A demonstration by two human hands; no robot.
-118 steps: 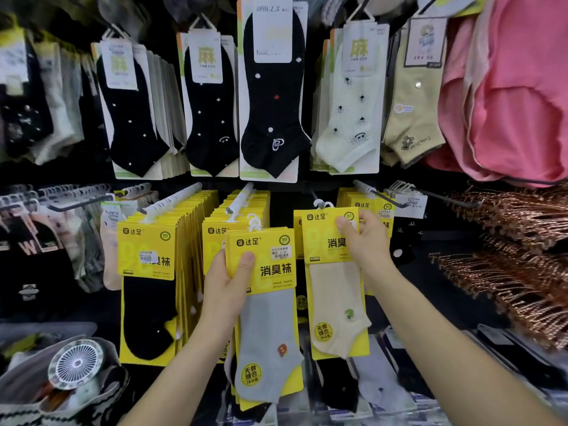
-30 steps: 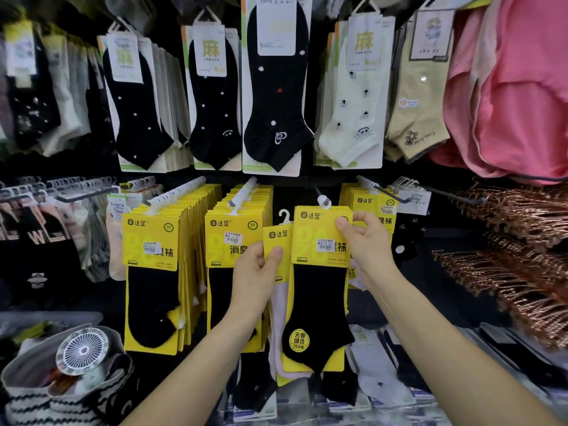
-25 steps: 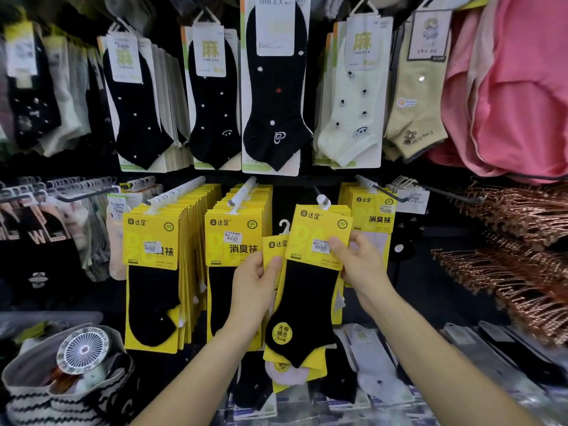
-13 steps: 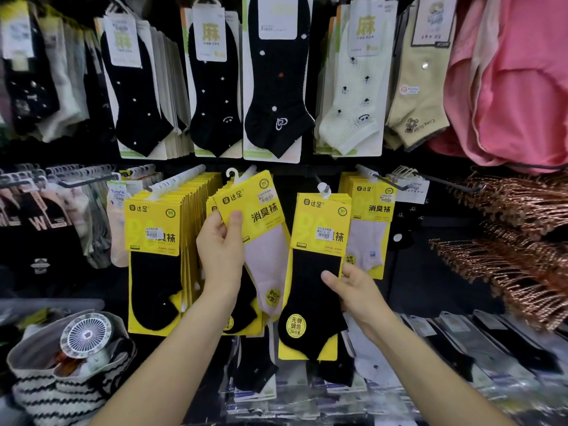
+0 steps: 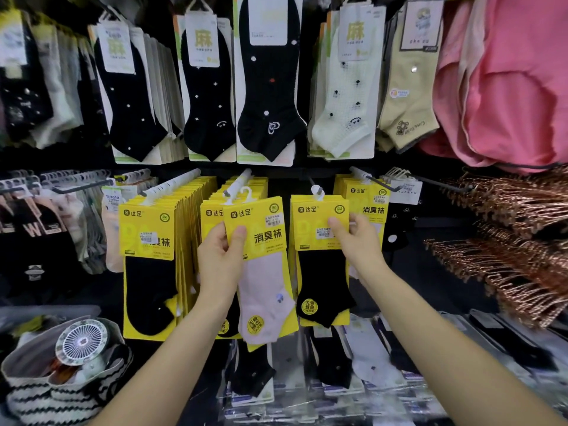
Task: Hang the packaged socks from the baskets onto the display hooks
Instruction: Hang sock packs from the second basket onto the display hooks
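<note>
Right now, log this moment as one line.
left hand: holds pink sock pack, unhung | right hand: grips black sock pack on hook

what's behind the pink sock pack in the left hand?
Behind the yellow-carded pink sock pack, held by the left hand: a hooked stack of yellow sock packs; only its edges show, sock colours mostly covered.

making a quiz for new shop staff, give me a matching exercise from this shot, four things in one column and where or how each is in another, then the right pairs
Things:
1. pink sock pack
2. black sock pack
3. small white fan
4. pink garment

Places or states:
A. hanging at the upper right
B. lying in the striped bag
C. gripped by the left hand
D. on a hook, right hand at its card

Pairs: 1-C, 2-D, 3-B, 4-A
</note>
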